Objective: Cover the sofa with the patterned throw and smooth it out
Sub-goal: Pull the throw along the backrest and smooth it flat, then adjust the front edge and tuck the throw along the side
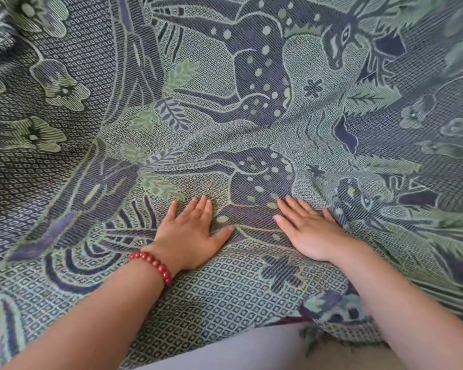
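Woven throw (pixel 251 84): lying spread, filling the view; deer heads (pixel 340 44) pointing right; long axis unclear.
Left hand (pixel 193 232): pressing it flat, fingers straight, gripping nothing.
Right hand (pixel 309 232): pressing flat beside, fingers straight.

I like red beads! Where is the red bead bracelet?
In the head view, the red bead bracelet circles the left wrist, lower left, behind the left hand flat on the green deer-patterned throw.

The throw (pixel 91 182) is showing navy spotted deer and pale green leaves on a diamond weave; the bracelet (pixel 155 265) is showing red.
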`<state>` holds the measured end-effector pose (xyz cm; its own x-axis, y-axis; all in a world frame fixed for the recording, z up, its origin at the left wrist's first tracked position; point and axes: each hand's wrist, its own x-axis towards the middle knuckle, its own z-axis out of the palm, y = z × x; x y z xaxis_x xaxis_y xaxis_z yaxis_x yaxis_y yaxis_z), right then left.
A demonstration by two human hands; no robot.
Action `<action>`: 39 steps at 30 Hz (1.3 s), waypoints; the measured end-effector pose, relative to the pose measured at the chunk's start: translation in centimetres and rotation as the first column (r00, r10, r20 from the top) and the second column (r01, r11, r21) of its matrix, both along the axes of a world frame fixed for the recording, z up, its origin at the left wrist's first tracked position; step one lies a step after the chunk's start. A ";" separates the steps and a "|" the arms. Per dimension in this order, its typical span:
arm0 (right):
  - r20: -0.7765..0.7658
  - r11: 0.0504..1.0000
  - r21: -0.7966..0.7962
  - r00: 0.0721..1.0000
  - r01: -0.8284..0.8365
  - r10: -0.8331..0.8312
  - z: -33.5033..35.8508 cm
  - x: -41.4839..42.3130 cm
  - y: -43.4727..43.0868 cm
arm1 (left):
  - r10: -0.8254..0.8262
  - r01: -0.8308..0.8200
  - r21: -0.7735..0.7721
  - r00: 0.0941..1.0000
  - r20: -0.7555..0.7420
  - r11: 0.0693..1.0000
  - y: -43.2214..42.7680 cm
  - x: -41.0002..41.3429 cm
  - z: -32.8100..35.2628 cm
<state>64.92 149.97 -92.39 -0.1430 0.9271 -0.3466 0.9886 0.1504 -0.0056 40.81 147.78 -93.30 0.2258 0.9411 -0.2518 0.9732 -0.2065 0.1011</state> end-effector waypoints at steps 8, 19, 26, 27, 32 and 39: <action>-0.164 0.987 0.052 0.974 -0.150 0.157 -1.0 -1.8 0.0 | -0.092 0.084 0.088 0.992 0.087 0.993 -0.3 6.1 0.9; -0.229 0.977 0.164 0.958 -0.135 0.171 -0.4 4.0 0.1 | -0.076 0.073 0.048 0.995 0.058 0.996 1.0 12.6 0.9; -0.186 0.974 0.135 0.961 -0.181 0.204 -1.1 6.0 1.2 | -0.048 0.049 0.085 0.999 -0.018 0.995 0.6 14.0 -0.4; -0.226 0.971 0.149 0.949 -0.188 0.219 -1.0 5.8 1.4 | -0.032 0.033 0.089 0.999 -0.013 0.995 0.5 14.1 -0.2; -0.243 0.961 0.150 0.934 -0.232 0.264 -1.8 5.2 1.3 | 0.024 -0.021 0.127 1.000 -0.020 0.992 0.4 14.5 -0.7; -0.422 0.921 0.257 0.823 -0.294 0.381 -1.2 5.3 -0.2 | 0.040 -0.042 0.126 0.999 0.022 0.991 0.1 14.6 -0.8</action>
